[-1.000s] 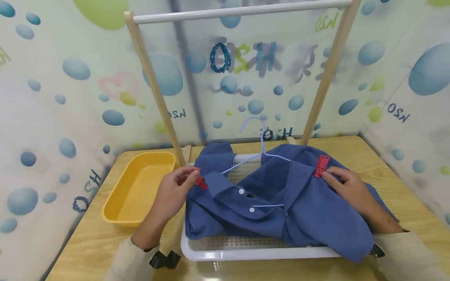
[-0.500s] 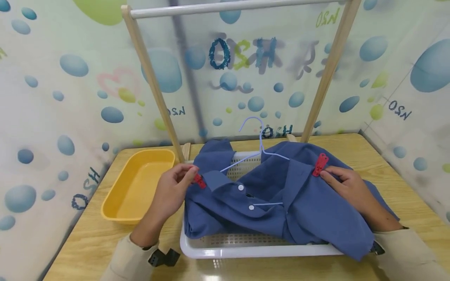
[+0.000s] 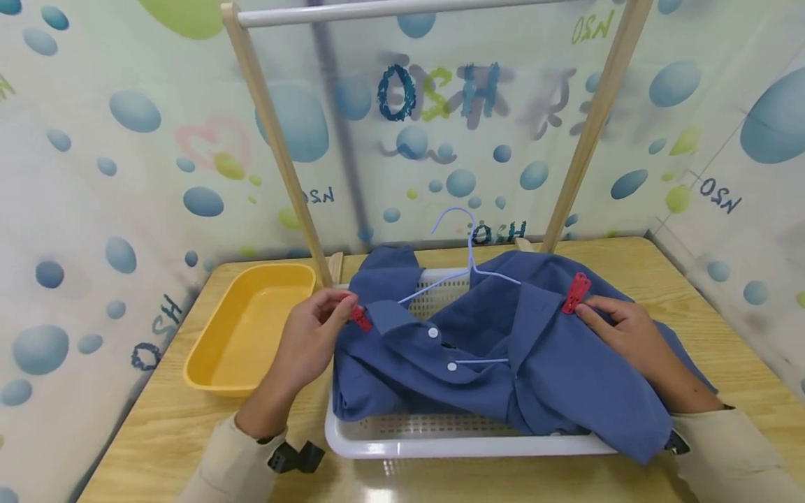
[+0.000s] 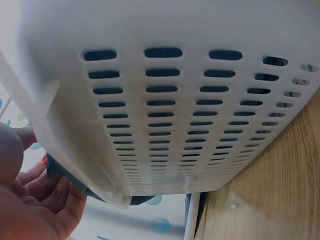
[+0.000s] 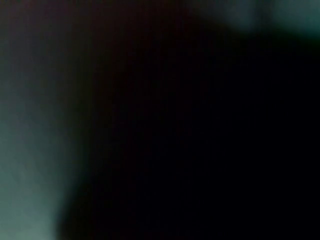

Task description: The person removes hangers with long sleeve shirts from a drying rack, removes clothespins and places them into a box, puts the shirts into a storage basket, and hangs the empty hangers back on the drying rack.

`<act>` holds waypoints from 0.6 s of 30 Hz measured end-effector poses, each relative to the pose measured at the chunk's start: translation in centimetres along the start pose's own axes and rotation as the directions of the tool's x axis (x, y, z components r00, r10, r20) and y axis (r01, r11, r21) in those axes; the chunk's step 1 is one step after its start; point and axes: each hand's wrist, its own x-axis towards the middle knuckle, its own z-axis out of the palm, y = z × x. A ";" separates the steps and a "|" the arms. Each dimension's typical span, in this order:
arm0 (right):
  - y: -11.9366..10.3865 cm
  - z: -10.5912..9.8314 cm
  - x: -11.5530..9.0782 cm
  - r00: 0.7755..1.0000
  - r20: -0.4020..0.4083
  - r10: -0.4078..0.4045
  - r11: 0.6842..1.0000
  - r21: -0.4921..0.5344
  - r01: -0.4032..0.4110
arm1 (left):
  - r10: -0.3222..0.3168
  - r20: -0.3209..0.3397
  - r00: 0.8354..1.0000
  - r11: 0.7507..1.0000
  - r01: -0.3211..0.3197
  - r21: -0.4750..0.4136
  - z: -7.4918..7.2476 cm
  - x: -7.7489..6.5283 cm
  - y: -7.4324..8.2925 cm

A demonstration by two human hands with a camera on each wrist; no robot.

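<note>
A dark blue shirt [image 3: 566,377] with white buttons lies over the white basket [image 3: 402,449], a pale lilac wire hanger [image 3: 472,244] inside its collar. At the shirt's left shoulder, my left hand [image 3: 311,339] pinches a red clothespin [image 3: 360,318] between thumb and fingers. Another red clothespin [image 3: 576,292] grips the shirt near the right side of the collar. Right beside it, the thumb and index finger of my right hand [image 3: 625,335] pinch the shirt's cloth. In the left wrist view my left hand [image 4: 42,200] shows beyond the basket wall [image 4: 135,115]. The right wrist view is almost black.
A yellow tray [image 3: 251,335] stands on the wooden table [image 3: 157,419] left of the basket. Behind rises a rack with wooden posts [image 3: 277,140] and a white rail [image 3: 402,8]. The bubble-patterned wall [image 3: 440,161] closes off the back.
Both hands keep their places at the shirt's shoulders, and the clothespins and shirt look the same. Only the head view has shifted slightly.
</note>
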 end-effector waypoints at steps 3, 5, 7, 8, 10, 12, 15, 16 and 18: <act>0.0 0.0 0.0 1.000 -0.001 -0.004 1.000 -0.001 0.004 | 0.004 -0.004 1.000 1.000 -0.004 -0.001 0.0 0.0 -0.1; -0.1 0.0 0.0 1.000 -0.009 -0.012 1.000 -0.007 0.012 | 0.014 -0.008 1.000 1.000 -0.013 0.005 0.0 0.0 -0.1; -0.1 0.0 0.0 1.000 -0.016 -0.018 1.000 -0.011 0.018 | 0.020 -0.010 1.000 1.000 -0.020 0.009 0.0 0.1 -0.1; -0.2 0.0 0.0 1.000 -0.019 -0.020 1.000 -0.013 0.020 | 0.021 -0.009 1.000 1.000 -0.020 0.011 0.0 0.1 -0.1; -0.1 0.0 0.0 1.000 -0.021 -0.019 1.000 -0.015 0.019 | 0.020 -0.006 1.000 1.000 -0.020 0.013 0.0 0.1 -0.1; -0.1 -0.1 0.0 1.000 -0.016 -0.013 1.000 -0.017 0.013 | 0.018 -0.006 1.000 1.000 -0.018 0.013 0.0 0.1 -0.1; 0.0 -0.1 0.0 1.000 -0.011 -0.006 1.000 -0.021 0.006 | 0.016 -0.014 1.000 1.000 -0.016 0.016 0.0 0.1 -0.1; 0.0 -0.1 0.0 1.000 -0.011 -0.005 1.000 -0.024 0.004 | 0.017 -0.017 1.000 1.000 -0.017 0.016 0.0 0.1 -0.1; 0.0 -0.1 0.0 1.000 -0.010 -0.004 1.000 -0.026 0.003 | 0.017 -0.024 1.000 1.000 -0.017 0.020 0.0 0.1 -0.1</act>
